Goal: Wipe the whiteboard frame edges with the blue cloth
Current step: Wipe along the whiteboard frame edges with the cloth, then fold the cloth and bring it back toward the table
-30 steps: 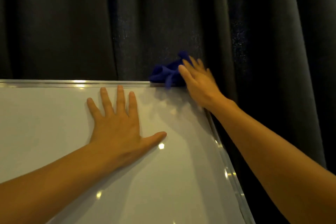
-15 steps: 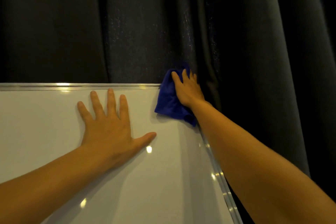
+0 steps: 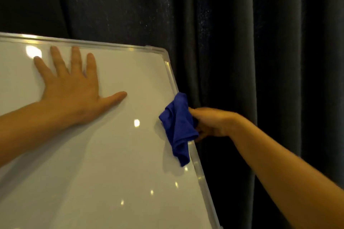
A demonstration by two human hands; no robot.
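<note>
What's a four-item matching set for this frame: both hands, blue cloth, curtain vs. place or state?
Things
1. bare left hand
2. bare right hand
3. crumpled blue cloth
4. dark grey pleated curtain

Place or state
a. lies across the silver metal frame edge on the right
b. hangs behind the board
c. flat, fingers spread, on the glossy white board surface
d. grips the cloth from beside the board's right side

Pairs: 1-c, 2-d, 3-a, 4-b
</note>
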